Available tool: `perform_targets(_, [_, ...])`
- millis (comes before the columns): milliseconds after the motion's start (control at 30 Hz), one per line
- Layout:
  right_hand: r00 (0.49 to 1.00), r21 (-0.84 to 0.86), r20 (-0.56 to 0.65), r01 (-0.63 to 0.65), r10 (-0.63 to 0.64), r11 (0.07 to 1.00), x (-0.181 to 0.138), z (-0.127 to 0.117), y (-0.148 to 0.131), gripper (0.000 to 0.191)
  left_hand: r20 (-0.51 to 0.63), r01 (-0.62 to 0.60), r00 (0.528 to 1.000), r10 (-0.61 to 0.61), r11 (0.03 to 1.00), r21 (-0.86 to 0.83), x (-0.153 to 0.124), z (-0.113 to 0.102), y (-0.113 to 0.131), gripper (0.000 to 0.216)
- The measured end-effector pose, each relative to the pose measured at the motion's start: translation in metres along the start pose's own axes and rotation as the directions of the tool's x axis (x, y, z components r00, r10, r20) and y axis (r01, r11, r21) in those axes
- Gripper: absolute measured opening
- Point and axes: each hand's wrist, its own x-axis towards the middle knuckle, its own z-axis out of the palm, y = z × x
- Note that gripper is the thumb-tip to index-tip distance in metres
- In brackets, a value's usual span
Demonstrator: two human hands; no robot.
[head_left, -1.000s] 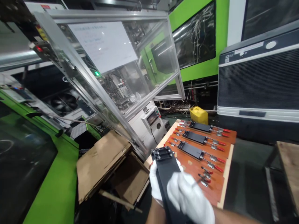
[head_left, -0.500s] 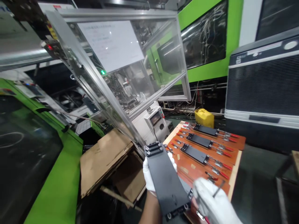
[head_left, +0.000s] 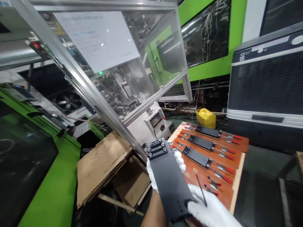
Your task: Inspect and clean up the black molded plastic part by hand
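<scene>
Big green machine fills the far wall, and a clear guard on an aluminium frame leans across the left and middle. To the right sits a grey louvred unit, its lower edge standing just beyond the board. Down at the near left, flattened cardboard lies over the green machine bed, its edge close beside the held plate.

The brown board runs from near centre out to the far right, light wood edging showing along its right side. Three black plates are clamped on it in a row, the nearest one just right of the hands, with red-handled clamps at their ends. The near rows of the board carry clamps only, with bare room between them. A yellow can stands on the floor past the board's far edge. Dark bare floor opens to the right of the board.

Now the hands, both in white gloves. The left hand is under the long black plate, fingers wrapped round its edges, the plate tilted up above the board's near-left corner. The right hand pinches the plate's near right corner and also holds a thin dark tool that points up from its fingers.
</scene>
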Motion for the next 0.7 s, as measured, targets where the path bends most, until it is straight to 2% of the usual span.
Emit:
perform_targets(67, [1.000,0.065,0.007,0.018,-0.018,0.998,-0.002,-0.002,-0.006,0.059,0.010,-0.006,1.000,0.006,1.000,0.011,0.006,0.001,-0.002,0.046])
perform_targets(167, [0.994,0.106,-0.104,0.022,-0.011,0.994,-0.006,-0.006,-0.008,0.059,0.006,-0.015,1.000,0.014,1.000,0.025,0.010,-0.005,-0.007,0.054])
perform_targets(233, [0.985,0.067,-0.172,0.028,-0.016,0.997,-0.008,-0.012,-0.006,0.061,-0.027,-0.118,0.992,0.120,0.990,0.074,0.009,-0.012,-0.014,0.066])
perform_targets(300, [0.975,0.014,-0.218,0.058,-0.054,0.998,-0.007,-0.018,-0.001,0.061,-0.100,-0.250,0.954,0.282,0.935,0.252,0.006,-0.014,-0.022,0.098])
perform_targets(333, [0.965,-0.003,-0.250,0.085,-0.083,0.996,-0.006,-0.021,0.003,0.061,-0.118,-0.272,0.934,0.337,0.886,0.375,0.004,-0.013,-0.027,0.117])
perform_targets(367, [0.950,-0.018,-0.291,0.113,-0.113,0.993,-0.005,-0.025,0.007,0.063,-0.113,-0.257,0.928,0.355,0.830,0.494,0.003,-0.010,-0.031,0.132])
perform_targets(433, [0.909,-0.067,-0.383,0.150,-0.164,0.986,-0.005,-0.030,0.016,0.067,-0.130,-0.114,0.954,0.271,0.727,0.677,0.002,-0.002,-0.040,0.146])
perform_targets(500, [0.879,-0.158,-0.437,0.135,-0.192,0.978,-0.006,-0.033,0.024,0.071,-0.220,0.045,0.951,0.219,0.604,0.796,0.004,0.009,-0.047,0.146])
perform_targets(567, [0.849,-0.237,-0.486,0.099,-0.207,0.966,-0.010,-0.032,0.028,0.075,-0.286,0.145,0.921,0.263,0.451,0.880,0.008,0.017,-0.052,0.142])
perform_targets(633, [0.819,-0.260,-0.530,0.092,-0.222,0.961,-0.017,-0.029,0.029,0.080,-0.246,0.126,0.925,0.288,0.378,0.917,0.014,0.022,-0.056,0.129])
perform_targets(700, [0.792,-0.228,-0.566,0.113,-0.227,0.967,-0.024,-0.025,0.026,0.081,-0.180,0.054,0.944,0.277,0.409,0.911,0.018,0.024,-0.059,0.111])
